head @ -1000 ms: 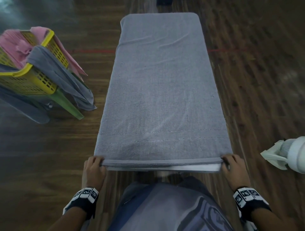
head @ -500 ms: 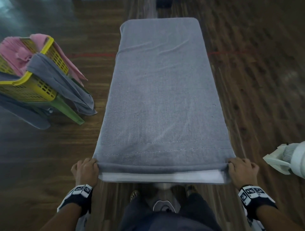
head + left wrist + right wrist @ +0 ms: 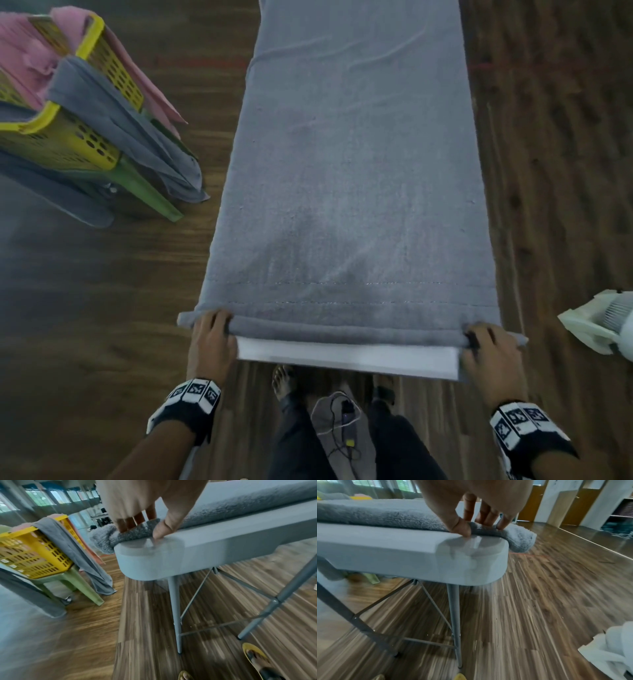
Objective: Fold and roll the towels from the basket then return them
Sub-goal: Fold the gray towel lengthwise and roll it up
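Observation:
A long grey towel [image 3: 356,164] lies folded lengthwise along a narrow white table [image 3: 346,356]. Its near end is turned over into a thin roll [image 3: 342,330] across the table's width. My left hand [image 3: 210,337] pinches the roll's left end [image 3: 135,532], fingers on top and thumb at the near side. At the roll's right end [image 3: 488,528], my right hand [image 3: 486,353] pinches it the same way. A yellow basket [image 3: 65,137] holding pink and grey towels stands on a green stool at the left.
A grey towel [image 3: 137,137] hangs over the basket's corner down toward the wooden floor [image 3: 85,325]. A white fan [image 3: 603,325] stands on the floor at the right. The table's metal legs [image 3: 175,612] and my sandalled feet are below its near edge.
The towel's near edge has been turned over away from me into a thin roll, uncovering a strip of white table. Both hands moved forward with it.

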`<state>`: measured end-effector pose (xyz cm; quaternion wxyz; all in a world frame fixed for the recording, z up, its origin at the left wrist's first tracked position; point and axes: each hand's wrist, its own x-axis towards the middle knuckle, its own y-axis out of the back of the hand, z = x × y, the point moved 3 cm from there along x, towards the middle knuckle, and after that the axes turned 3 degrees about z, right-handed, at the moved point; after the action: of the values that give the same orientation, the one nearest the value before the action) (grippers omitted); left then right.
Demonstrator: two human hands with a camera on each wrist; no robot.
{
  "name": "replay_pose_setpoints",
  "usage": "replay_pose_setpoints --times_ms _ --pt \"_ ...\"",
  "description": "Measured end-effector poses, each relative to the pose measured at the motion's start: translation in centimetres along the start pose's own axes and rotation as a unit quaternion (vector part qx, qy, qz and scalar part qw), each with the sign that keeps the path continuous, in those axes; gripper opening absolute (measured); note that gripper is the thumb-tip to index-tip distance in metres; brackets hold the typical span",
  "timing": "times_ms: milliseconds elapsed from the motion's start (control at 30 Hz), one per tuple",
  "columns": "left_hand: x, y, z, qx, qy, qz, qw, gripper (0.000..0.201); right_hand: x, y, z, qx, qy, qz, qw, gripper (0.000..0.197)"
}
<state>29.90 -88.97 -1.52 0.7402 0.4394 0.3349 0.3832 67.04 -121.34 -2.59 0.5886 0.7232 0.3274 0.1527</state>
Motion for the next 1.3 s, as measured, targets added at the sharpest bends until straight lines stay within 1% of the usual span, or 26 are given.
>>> replay_pose_setpoints --times_ms 100,133,167,233,300,333,367,400,433,500,533,567,600,633,667,700,733,767,800,900,1000,1033,1200,1300 --pt "0.7 0.6 0.2 -0.006 0.002 0.030 1.000 0.031 0.7 0.6 0.2 0.046 0.013 0.010 0.999 0.035" --pt "1.0 0.9 0.3 0.004 -0.003 0.036 0.999 0.025 0.9 0.7 0.3 0.049 0.016 0.008 0.999 0.034" --pt "1.1 1.0 0.4 0.023 -0.014 0.035 0.999 0.024 1.1 0.7 0.7 0.042 0.022 0.007 0.999 0.033" --pt "1.8 1.2 0.6 0.075 -0.040 0.019 0.996 0.035 1.7 0.8 1.0 0.022 0.048 0.013 0.999 0.032" --pt "3.0 1.2 0.8 0.113 -0.056 -0.015 0.992 0.036 2.4 0.9 0.9 -0.012 0.070 0.030 0.997 0.027" --pt "3.6 1.1 0.9 0.125 -0.053 -0.034 0.990 0.030 2.8 1.0 0.8 -0.038 0.070 0.040 0.996 0.022" --pt "4.3 1.1 0.9 0.131 -0.049 -0.039 0.989 0.021 3.3 1.0 0.6 -0.062 0.059 0.045 0.995 0.019" --pt "4.9 1.3 1.0 0.132 -0.043 -0.034 0.990 0.010 3.7 0.9 0.4 -0.076 0.039 0.043 0.995 0.019" --pt "5.4 1.5 1.0 0.135 -0.039 -0.019 0.990 0.006 4.1 0.9 0.2 -0.082 0.013 0.038 0.996 0.021" --pt "5.8 2.1 0.9 0.148 -0.025 0.024 0.988 0.015 4.4 0.7 -0.1 -0.092 -0.038 0.045 0.994 0.027" --pt "5.9 2.4 0.8 0.141 -0.022 0.049 0.989 0.016 4.4 0.8 -0.4 -0.099 -0.054 0.063 0.992 0.030" --pt "5.7 2.4 0.9 0.113 -0.027 0.063 0.991 0.013 4.2 0.8 -0.8 -0.099 -0.063 0.078 0.990 0.031" --pt "5.5 2.3 1.0 0.062 -0.039 0.065 0.995 0.010 4.1 0.6 -1.4 -0.090 -0.061 0.088 0.990 0.030" --pt "5.3 2.0 1.0 0.007 -0.053 0.059 0.997 0.011 3.9 0.2 -2.0 -0.070 -0.051 0.089 0.992 0.028" --pt "5.1 1.7 0.9 -0.023 -0.063 0.043 0.997 0.015 3.7 -0.3 -2.4 -0.049 -0.038 0.082 0.995 0.026" --pt "4.8 1.4 0.8 -0.022 -0.074 0.027 0.997 0.021 3.4 -0.7 -2.8 -0.031 -0.028 0.072 0.997 0.026" --pt "4.6 1.1 0.6 0.005 -0.080 0.012 0.997 0.028 3.1 -1.1 -3.0 -0.016 -0.026 0.067 0.997 0.027" --pt "4.4 0.8 0.4 0.033 -0.081 0.000 0.996 0.035 2.9 -1.3 -3.0 -0.003 -0.028 0.070 0.997 0.029" --pt "4.4 0.8 0.2 0.050 -0.074 -0.004 0.996 0.038 2.7 -1.3 -3.1 0.005 -0.032 0.076 0.997 0.031" --pt "4.8 1.1 -0.1 0.056 -0.069 0.007 0.996 0.037 3.1 -0.9 -3.2 0.026 -0.044 0.086 0.995 0.030" --pt "5.1 1.3 -0.3 0.028 -0.080 0.009 0.996 0.039 3.4 -0.7 -3.6 0.032 -0.059 0.095 0.993 0.017" --pt "5.1 1.3 -0.4 0.025 -0.081 0.012 0.996 0.039 3.4 -0.7 -3.7 0.033 -0.060 0.098 0.993 0.018" --pt "5.4 1.1 -0.4 0.017 -0.089 0.023 0.996 0.038 3.2 -1.2 -3.7 0.033 -0.076 0.094 0.992 0.039" --pt "5.2 1.4 -0.4 0.009 -0.098 0.032 0.995 0.039 3.2 -0.8 -4.1 0.046 -0.090 0.082 0.991 0.033"
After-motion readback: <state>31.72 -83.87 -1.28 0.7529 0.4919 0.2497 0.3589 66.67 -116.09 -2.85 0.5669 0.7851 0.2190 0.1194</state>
